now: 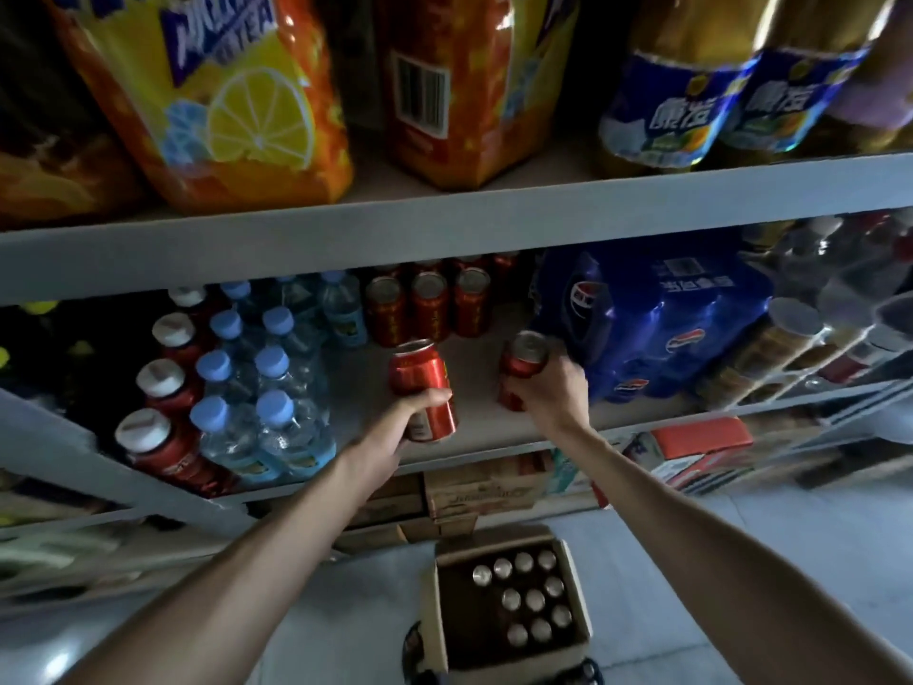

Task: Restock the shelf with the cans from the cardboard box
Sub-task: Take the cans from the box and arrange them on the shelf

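Observation:
My left hand (pixel 402 427) grips a red can (pixel 420 375) by its lower part, holding it over the front of the grey shelf (pixel 474 422). My right hand (pixel 556 388) is closed around a second red can (pixel 521 360) just to the right, close to the blue pack. Several matching red cans (pixel 429 309) stand in rows at the back of the same shelf. On the floor below sits the open cardboard box (pixel 509 605), with several silver can tops showing inside.
Water bottles with blue caps (pixel 267 388) and red bottles with white caps (pixel 163 383) fill the shelf's left side. A blue shrink-wrapped soda pack (pixel 657 328) borders the right. Large orange iced-tea bottles (pixel 222 106) stand on the shelf above. Cartons (pixel 484 487) lie underneath.

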A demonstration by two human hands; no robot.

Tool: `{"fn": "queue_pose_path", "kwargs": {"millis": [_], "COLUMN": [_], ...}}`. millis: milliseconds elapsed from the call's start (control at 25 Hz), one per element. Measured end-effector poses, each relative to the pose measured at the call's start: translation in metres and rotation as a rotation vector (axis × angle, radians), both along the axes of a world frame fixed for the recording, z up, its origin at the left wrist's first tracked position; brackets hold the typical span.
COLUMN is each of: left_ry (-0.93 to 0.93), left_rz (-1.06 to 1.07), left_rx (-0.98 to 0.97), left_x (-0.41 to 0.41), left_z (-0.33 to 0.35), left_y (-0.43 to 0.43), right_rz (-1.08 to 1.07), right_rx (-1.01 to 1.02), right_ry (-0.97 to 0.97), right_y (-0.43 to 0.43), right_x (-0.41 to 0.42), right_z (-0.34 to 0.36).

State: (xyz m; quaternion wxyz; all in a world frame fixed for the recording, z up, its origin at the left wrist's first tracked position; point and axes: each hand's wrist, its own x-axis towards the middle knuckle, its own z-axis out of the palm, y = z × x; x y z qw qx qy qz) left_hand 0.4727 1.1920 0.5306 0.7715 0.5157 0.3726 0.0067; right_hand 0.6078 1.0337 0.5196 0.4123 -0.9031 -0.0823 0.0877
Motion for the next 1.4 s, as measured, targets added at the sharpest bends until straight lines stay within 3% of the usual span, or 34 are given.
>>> {"fn": "queue_pose_path", "kwargs": {"millis": [200,400,600,800,920,1000,1240,1320,1400], "left_ry": [0.108,0.083,-0.017,-0.027,0.092,0.214,0.203,0.215,0.229], "left_rz": [-0.007,-0.023,-0.051,-0.051,-0.207,-0.353,-0.445,-0.464,-0.480], "left_rx": [0.266,0.300,0.404,0.609,0.683,0.831,1.035,1.019,0.990], "left_x": [0.010,0.014,0.020,0.018,0.003,-0.006,-0.010,-0.007,-0.004], "left_z": [-0.024,-0.040,-0.043,-0.052,-0.062,-0.070,-0.074,-0.073,-0.071], "left_y": [0.013,0.021,0.025,0.020,0.016,0.016,0.026,0.028,0.032], "right_rz": [0.080,0.057,0.005,-0.066,-0.095,-0.155,-0.081,-0.040,-0.100], "right_rx": [0.135,0.190,-0.077,-0.161,-0.228,-0.296,-0.327,-0.257,0.020], "right_ry": [-0.010,-0.043,-0.071,-0.088,-0.176,-0.213,-0.103,0.020,0.114], "right_y": [0.020,0.029,0.027,0.027,0.033,0.042,0.057,0.054,0.055], "right_x": [0.026,0.030,0.020,0.017,0.021,0.033,0.041,0.029,0.012], "right_z": [-0.030,-0.033,-0.045,-0.056,-0.061,-0.061,-0.065,-0.067,-0.065]}}
